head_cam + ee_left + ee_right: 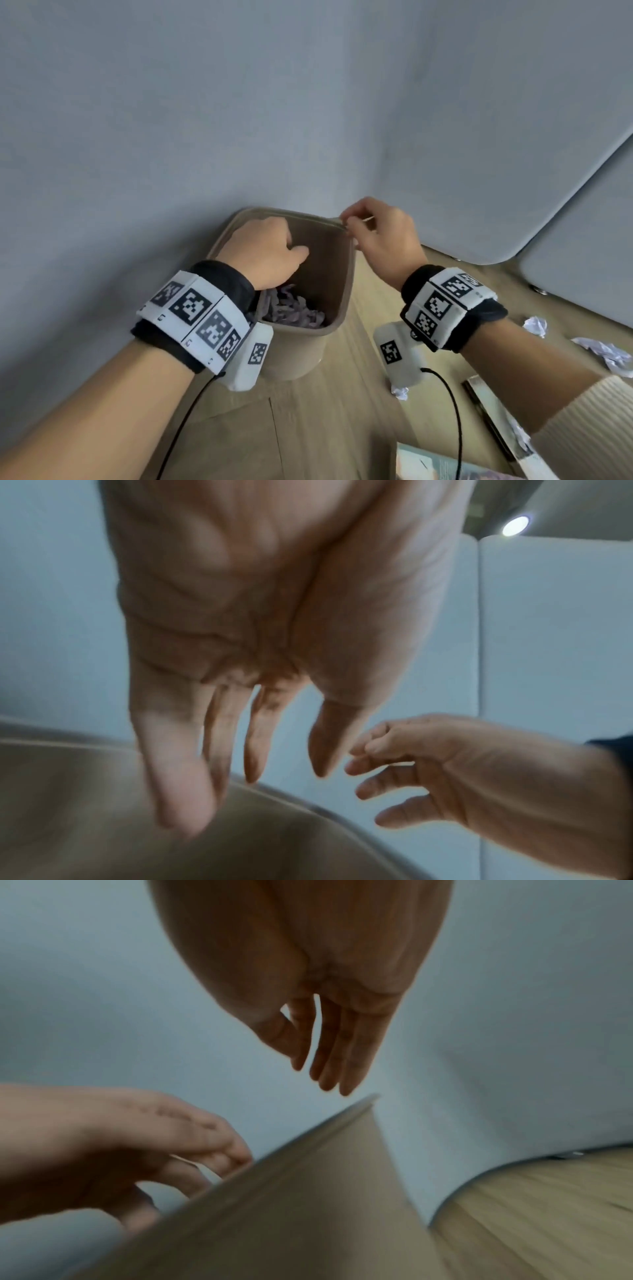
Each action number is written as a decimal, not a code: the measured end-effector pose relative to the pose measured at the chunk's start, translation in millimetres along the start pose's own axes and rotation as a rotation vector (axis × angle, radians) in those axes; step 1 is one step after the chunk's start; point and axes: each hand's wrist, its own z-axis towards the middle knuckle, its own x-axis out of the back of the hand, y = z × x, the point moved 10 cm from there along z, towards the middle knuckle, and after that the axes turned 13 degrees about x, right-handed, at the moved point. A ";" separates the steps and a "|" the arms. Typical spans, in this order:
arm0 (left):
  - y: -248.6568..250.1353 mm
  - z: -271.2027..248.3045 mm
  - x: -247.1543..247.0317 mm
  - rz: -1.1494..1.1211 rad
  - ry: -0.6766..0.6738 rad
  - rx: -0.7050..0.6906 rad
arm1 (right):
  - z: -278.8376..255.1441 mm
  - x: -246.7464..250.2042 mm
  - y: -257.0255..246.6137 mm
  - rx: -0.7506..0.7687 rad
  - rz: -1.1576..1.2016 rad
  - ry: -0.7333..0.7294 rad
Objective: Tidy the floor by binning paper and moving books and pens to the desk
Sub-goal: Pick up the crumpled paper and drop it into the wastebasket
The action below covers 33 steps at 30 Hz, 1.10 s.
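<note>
Both hands hang empty over the bin (337, 318), the left hand (265, 251) and right hand (383, 236) with fingers loose and apart. The crumpled paper (606, 353) lies on the floor behind and to the right, nearer the right hand, beside the books (445, 462).

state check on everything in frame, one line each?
bin: upright on the floor, crumpled paper inside
left hand: over the bin mouth, fingers straight, holding nothing
right hand: at the bin's far rim, nothing held
paper balls: crumpled, on the floor
books: lying on the floor
</note>
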 end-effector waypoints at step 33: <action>212.9 -81.3 -351.1 0.156 -0.374 -0.580 | -308.6 114.3 265.9 -0.463 -0.862 -0.762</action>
